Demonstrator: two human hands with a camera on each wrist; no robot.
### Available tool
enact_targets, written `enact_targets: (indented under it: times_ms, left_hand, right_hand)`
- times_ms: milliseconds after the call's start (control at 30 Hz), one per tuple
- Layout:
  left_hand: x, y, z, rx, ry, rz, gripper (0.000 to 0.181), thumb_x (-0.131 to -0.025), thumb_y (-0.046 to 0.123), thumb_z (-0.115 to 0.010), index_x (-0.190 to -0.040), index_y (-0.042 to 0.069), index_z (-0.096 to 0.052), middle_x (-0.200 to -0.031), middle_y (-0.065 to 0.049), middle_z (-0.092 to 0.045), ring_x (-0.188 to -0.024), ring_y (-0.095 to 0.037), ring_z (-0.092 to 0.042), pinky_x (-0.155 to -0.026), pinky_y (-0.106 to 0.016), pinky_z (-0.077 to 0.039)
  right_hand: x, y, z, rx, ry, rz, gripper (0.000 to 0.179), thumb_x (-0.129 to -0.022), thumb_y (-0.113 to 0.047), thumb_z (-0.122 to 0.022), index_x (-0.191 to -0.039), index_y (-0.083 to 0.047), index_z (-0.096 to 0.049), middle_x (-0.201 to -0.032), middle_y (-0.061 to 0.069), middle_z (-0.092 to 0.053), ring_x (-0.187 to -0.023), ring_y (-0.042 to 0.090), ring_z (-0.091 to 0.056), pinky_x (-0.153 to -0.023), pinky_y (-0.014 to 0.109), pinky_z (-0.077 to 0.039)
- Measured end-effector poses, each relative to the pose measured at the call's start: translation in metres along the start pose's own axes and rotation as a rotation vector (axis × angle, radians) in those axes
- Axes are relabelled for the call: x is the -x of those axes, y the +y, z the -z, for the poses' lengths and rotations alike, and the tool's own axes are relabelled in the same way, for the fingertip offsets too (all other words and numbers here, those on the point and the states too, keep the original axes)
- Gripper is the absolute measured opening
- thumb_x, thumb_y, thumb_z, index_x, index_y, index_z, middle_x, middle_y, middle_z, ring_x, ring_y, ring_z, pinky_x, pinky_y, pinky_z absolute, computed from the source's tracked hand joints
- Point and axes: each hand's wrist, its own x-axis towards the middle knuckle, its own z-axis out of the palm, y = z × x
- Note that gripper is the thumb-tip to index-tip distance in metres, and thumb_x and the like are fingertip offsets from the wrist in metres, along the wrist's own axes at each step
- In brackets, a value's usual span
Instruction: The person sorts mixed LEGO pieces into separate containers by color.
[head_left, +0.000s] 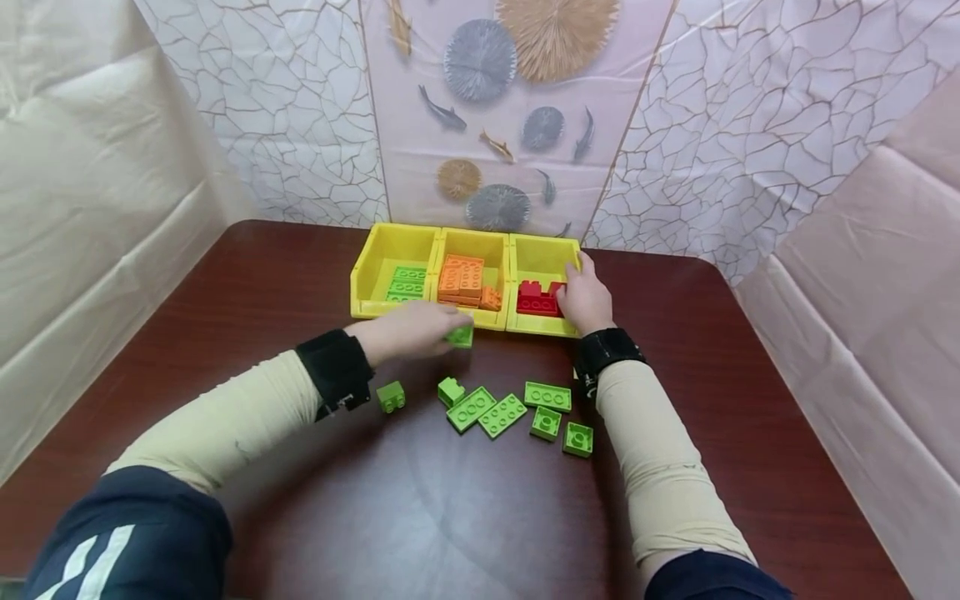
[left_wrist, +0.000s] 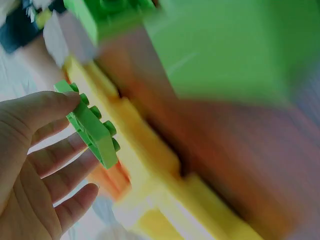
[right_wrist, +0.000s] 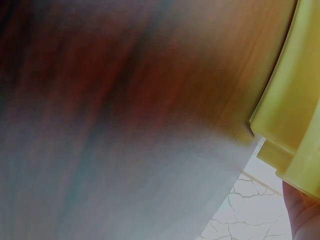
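Note:
My left hand [head_left: 411, 327] pinches a flat green toy brick [left_wrist: 94, 131] between thumb and fingers, studs facing away from the palm. It is in front of the left and middle yellow bins. At the right bin [head_left: 542, 323], my right hand [head_left: 588, 298] grips the right side wall, partly hidden behind it in the right wrist view. Red bricks [head_left: 537, 300] lie inside that bin beside the hand. Orange bricks [head_left: 461, 277] fill part of the middle bin [head_left: 491, 243], and green bricks [head_left: 407, 283] lie in the left bin [head_left: 367, 265].
Several loose green bricks are spread on the brown table [head_left: 450, 508] between my forearms, among them a lone brick [head_left: 391, 397] near the left wrist and a flat brick [head_left: 547, 396] near the right. A patterned backdrop [head_left: 300, 125] stands behind the bins.

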Motion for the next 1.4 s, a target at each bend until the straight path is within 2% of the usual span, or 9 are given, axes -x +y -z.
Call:
enact_targets:
  times_ms: [100, 233, 333, 467, 667, 967, 1167, 1267, 1400]
  left_hand:
    - [0.012, -0.018, 0.010, 0.018, 0.046, 0.057, 0.036, -0.085, 0.012, -0.065, -0.120, 0.008, -0.058, -0.100, -0.006, -0.062, -0.089, -0.022, -0.059, -0.077, -0.036, -0.049]
    - [0.019, -0.045, 0.017, -0.027, 0.056, 0.186, 0.039, -0.087, 0.015, -0.064, -0.124, 0.008, -0.057, -0.110, -0.009, -0.061, -0.097, -0.024, -0.058, -0.082, -0.040, -0.047]
    - [0.021, -0.064, 0.013, -0.068, 0.024, 0.294, 0.039, -0.087, 0.015, -0.062, -0.125, 0.009, -0.057, -0.110, -0.010, -0.060, -0.094, -0.025, -0.056, -0.083, -0.041, -0.046]
    - [0.021, -0.080, 0.002, -0.069, -0.027, 0.368, 0.039, -0.086, 0.013, -0.061, -0.125, 0.009, -0.057, -0.108, -0.011, -0.059, -0.092, -0.027, -0.054, -0.083, -0.043, -0.045]
    - [0.017, -0.089, -0.006, -0.030, -0.006, 0.345, 0.037, -0.086, 0.010, -0.060, -0.123, 0.007, -0.058, -0.110, -0.013, -0.059, -0.099, -0.029, -0.055, -0.086, -0.045, -0.044]
    - [0.015, -0.086, 0.000, 0.123, -0.039, 0.350, 0.050, -0.087, 0.012, -0.062, -0.134, 0.001, -0.048, -0.131, -0.017, -0.050, -0.121, -0.030, -0.046, -0.099, -0.044, -0.037]
    - [0.014, -0.084, -0.001, 0.168, -0.020, 0.332, 0.049, -0.088, 0.012, -0.061, -0.133, -0.002, -0.047, -0.131, -0.020, -0.050, -0.121, -0.030, -0.045, -0.101, -0.044, -0.035]
    - [0.015, -0.082, -0.002, 0.176, -0.017, 0.332, 0.048, -0.088, 0.011, -0.059, -0.133, -0.002, -0.047, -0.131, -0.020, -0.050, -0.120, -0.030, -0.045, -0.101, -0.044, -0.035]
    - [0.018, -0.078, -0.001, 0.161, -0.010, 0.327, 0.047, -0.089, 0.014, -0.059, -0.133, 0.001, -0.049, -0.130, -0.018, -0.051, -0.119, -0.029, -0.046, -0.100, -0.043, -0.035]
  right_hand:
    - [-0.001, 0.002, 0.003, 0.004, 0.002, -0.003, 0.050, -0.092, -0.017, -0.055, -0.137, 0.001, -0.042, -0.148, 0.016, -0.022, -0.090, 0.035, -0.057, -0.083, 0.047, -0.048]
    - [0.000, 0.003, 0.004, -0.003, -0.008, -0.006, 0.051, -0.092, -0.018, -0.055, -0.138, 0.001, -0.042, -0.148, 0.016, -0.022, -0.093, 0.035, -0.057, -0.084, 0.047, -0.048]
    - [0.001, 0.004, 0.002, 0.000, -0.011, -0.009, 0.051, -0.092, -0.018, -0.055, -0.138, 0.001, -0.041, -0.148, 0.016, -0.022, -0.096, 0.035, -0.056, -0.084, 0.046, -0.048]
    - [0.002, 0.003, -0.002, 0.000, -0.020, -0.002, 0.051, -0.092, -0.018, -0.055, -0.138, 0.001, -0.042, -0.148, 0.016, -0.022, -0.095, 0.034, -0.057, -0.083, 0.046, -0.048]
    - [0.001, -0.002, -0.003, -0.008, -0.033, -0.011, 0.051, -0.092, -0.018, -0.054, -0.138, 0.001, -0.042, -0.149, 0.015, -0.021, -0.095, 0.034, -0.057, -0.084, 0.046, -0.047]
    - [0.000, -0.006, 0.002, 0.011, -0.001, 0.012, 0.050, -0.092, -0.018, -0.054, -0.137, 0.001, -0.043, -0.148, 0.015, -0.022, -0.094, 0.033, -0.057, -0.084, 0.044, -0.048]
    - [0.000, -0.005, 0.004, 0.001, -0.010, 0.000, 0.050, -0.093, -0.018, -0.053, -0.138, 0.000, -0.042, -0.148, 0.015, -0.022, -0.097, 0.034, -0.056, -0.086, 0.045, -0.047]
    - [0.001, -0.004, 0.004, -0.004, -0.019, -0.010, 0.051, -0.092, -0.018, -0.054, -0.138, 0.000, -0.042, -0.148, 0.015, -0.022, -0.101, 0.034, -0.055, -0.088, 0.045, -0.046]
    - [0.003, -0.002, 0.005, -0.005, -0.015, -0.012, 0.051, -0.092, -0.018, -0.055, -0.138, 0.000, -0.042, -0.148, 0.015, -0.022, -0.098, 0.035, -0.056, -0.086, 0.045, -0.047]
